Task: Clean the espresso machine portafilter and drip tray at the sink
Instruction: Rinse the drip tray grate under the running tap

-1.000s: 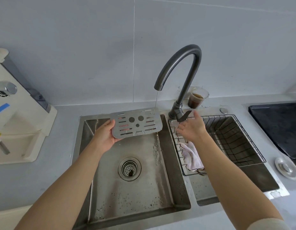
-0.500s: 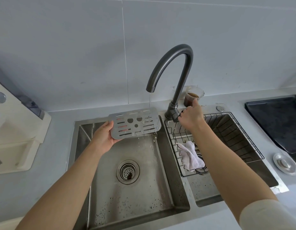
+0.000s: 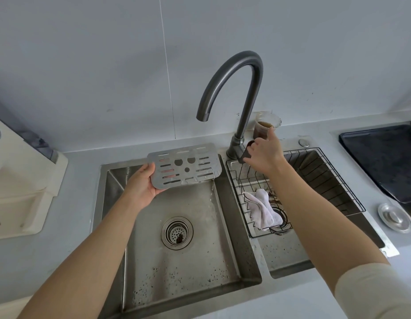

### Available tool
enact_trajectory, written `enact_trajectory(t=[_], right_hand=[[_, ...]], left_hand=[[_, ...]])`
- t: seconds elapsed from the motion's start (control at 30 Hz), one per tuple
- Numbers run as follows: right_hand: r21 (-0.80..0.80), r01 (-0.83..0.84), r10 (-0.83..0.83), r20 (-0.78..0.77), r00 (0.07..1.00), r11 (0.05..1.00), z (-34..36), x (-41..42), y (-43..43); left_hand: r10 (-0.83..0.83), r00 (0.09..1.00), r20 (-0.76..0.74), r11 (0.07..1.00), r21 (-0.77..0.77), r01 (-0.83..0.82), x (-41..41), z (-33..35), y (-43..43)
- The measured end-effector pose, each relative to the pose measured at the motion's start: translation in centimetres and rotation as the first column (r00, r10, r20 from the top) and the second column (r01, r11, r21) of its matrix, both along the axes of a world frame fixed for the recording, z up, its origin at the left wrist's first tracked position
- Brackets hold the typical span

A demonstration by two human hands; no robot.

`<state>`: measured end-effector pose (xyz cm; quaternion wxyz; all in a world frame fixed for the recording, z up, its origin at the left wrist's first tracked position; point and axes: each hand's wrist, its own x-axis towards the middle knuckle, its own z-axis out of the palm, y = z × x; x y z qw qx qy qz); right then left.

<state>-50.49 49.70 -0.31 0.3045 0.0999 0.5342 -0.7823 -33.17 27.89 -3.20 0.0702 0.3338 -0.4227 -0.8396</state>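
Subject: grey perforated metal drip-tray grate (image 3: 185, 165), slots and round holes, at centre frame. It is held in the air over the back edge of the stainless steel left basin (image 3: 177, 261), below and left of the spout.

Grip: left hand (image 3: 140, 183) holds the grate by its left short end, thumb on the front face and fingers behind. I read this as an end hold chosen to keep the slotted face clear for rinsing and draining.

Orientation: long axis runs left to right across the frame. The slotted face is turned up toward me, top edge leaning toward the wall. A trickle leaves the lower right corner into the basin, so that corner looks lowest.

Right hand (image 3: 264, 153), centre right: thumb and lower fingers close around the dark tap lever (image 3: 247, 150) at the base of the dark grey gooseneck tap (image 3: 236, 88). The forefinger lies straight toward the clear plastic cup (image 3: 263, 128) of brown liquid. I see no stream at the spout.

Outward: black wire basket (image 3: 315, 176) in the right basin holds a crumpled white cloth (image 3: 261, 207). No portafilter in view.
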Motion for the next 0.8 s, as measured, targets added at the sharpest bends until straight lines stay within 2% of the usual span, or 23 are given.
enact_trajectory(t=[0.2,0.37,0.43,0.5,0.53,0.63,0.7,0.8], right_hand=[[-0.016,-0.067,0.067,-0.004,0.998,0.998,-0.1,1.2,2.2],[0.053,-0.075,0.076,-0.017,0.997,0.996,-2.4,1.3,3.8],[0.106,-0.064,0.068,-0.038,0.997,0.992,-3.1,1.2,4.1],[0.231,-0.063,0.08,-0.064,0.995,0.971,-4.0,1.2,4.4],[0.34,-0.085,0.122,-0.09,0.989,0.937,-4.7,1.1,4.7],[0.66,-0.087,0.263,-0.171,0.95,0.746,-6.6,1.3,5.8],[0.774,-0.094,0.311,-0.138,0.94,0.627,-8.1,1.6,6.7],[0.859,-0.178,0.363,-0.01,0.932,0.48,-10.2,2.4,7.9]], left_hand=[[-0.02,1.0,0.003,0.999,-0.048,0.02,0.4,0.6,0.1],[-0.009,0.999,0.04,0.997,-0.071,0.012,0.9,0.3,-0.2],[-0.003,0.999,0.051,0.997,-0.077,0.007,1.0,0.3,-0.2],[-0.001,0.998,0.057,0.997,-0.076,0.005,1.1,0.3,-0.1],[0.002,0.998,0.062,0.997,-0.076,0.003,1.1,0.3,-0.1],[0.019,0.996,0.088,0.996,-0.092,-0.011,1.2,0.2,0.0],[0.025,0.993,0.117,0.991,-0.133,-0.009,1.2,0.2,0.2],[0.028,0.982,0.185,0.98,-0.2,0.009,1.3,0.2,0.7]])
